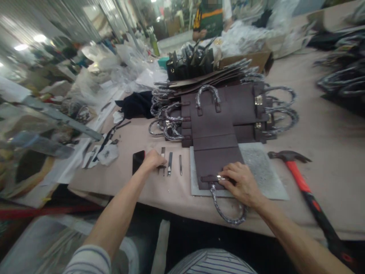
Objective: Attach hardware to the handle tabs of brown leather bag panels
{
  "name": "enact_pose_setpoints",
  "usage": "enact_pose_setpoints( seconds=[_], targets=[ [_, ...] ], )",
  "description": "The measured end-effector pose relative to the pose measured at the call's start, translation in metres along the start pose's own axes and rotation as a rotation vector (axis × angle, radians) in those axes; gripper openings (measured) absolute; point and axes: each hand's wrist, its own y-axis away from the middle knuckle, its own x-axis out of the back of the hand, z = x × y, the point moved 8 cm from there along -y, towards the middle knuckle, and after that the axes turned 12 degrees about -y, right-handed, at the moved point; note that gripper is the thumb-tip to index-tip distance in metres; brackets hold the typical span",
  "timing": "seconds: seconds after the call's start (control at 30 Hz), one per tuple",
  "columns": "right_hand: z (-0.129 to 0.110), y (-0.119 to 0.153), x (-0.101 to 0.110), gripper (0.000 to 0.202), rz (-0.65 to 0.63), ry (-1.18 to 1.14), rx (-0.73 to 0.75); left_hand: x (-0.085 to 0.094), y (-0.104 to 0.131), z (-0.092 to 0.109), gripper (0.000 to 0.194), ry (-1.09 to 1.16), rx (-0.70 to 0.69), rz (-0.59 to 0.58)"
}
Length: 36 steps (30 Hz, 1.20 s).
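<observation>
A dark brown leather handbag panel (216,158) lies unfolded over a pale slab (264,173), its near plastic-wrapped handle (225,217) hanging past the table edge. My right hand (241,182) has its fingers bent around the small shiny metal clasp (219,177) near the panel's lower edge. To the left, my left hand (154,159) is down among small metal tools with its fingertips pinched together; what they hold is mostly hidden. Just right of it lie a flat metal blade-like tool (170,163) and a thin metal rod (180,164). A dark phone (138,161) is partly behind my left wrist.
A claw hammer (298,177) with a red and black handle lies at right. Stacked brown handbags (243,102) with wrapped handles fill the middle. Black cloth (137,104) and plastic scraps (107,154) lie left. Across the table stands another person (209,21).
</observation>
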Motion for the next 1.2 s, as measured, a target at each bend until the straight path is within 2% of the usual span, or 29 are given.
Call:
enact_pose_setpoints(
  seconds=[0.1,0.17,0.3,0.37,0.5,0.6,0.77,0.87,0.97,1.03,1.13,1.2],
  targets=[
    [-0.001,0.001,0.000,0.010,-0.007,0.001,-0.038,-0.003,0.012,-0.007,0.026,0.221,-0.038,-0.052],
    [-0.002,0.002,-0.001,0.010,-0.014,0.004,-0.046,-0.004,0.024,-0.004,0.033,0.423,-0.104,-0.028],
    [-0.005,0.002,0.000,0.013,-0.007,0.002,-0.027,-0.017,0.059,0.016,0.049,0.990,-0.267,0.082],
    [-0.006,0.002,0.001,0.016,-0.002,-0.002,-0.026,-0.032,0.075,0.031,0.047,1.106,-0.329,0.118],
    [-0.007,0.001,0.000,0.017,-0.021,0.003,-0.042,-0.059,0.098,0.055,0.040,1.076,-0.412,0.203],
    [-0.007,0.000,-0.001,0.017,-0.052,0.006,-0.062,-0.067,0.109,0.059,0.040,1.015,-0.440,0.251],
    [-0.005,-0.001,-0.001,0.019,-0.059,0.021,-0.075,-0.067,0.117,0.060,0.030,0.942,-0.540,0.223],
    [-0.007,-0.002,-0.001,0.022,-0.117,0.040,-0.088,-0.064,0.122,0.063,0.021,0.896,-0.648,0.234],
    [-0.022,-0.003,-0.002,0.030,-0.161,0.102,-0.079,-0.064,0.127,0.065,0.014,0.855,-0.755,0.254],
    [-0.038,-0.001,-0.005,0.028,-0.169,0.137,-0.050,-0.064,0.130,0.064,0.012,0.857,-0.798,0.281],
    [-0.057,0.006,-0.017,0.023,-0.201,0.136,-0.039,-0.063,0.135,0.062,0.011,0.885,-0.825,0.331],
    [-0.060,0.011,-0.026,0.023,-0.222,0.121,-0.069,-0.063,0.138,0.063,0.010,0.895,-0.832,0.339]
  ],
)
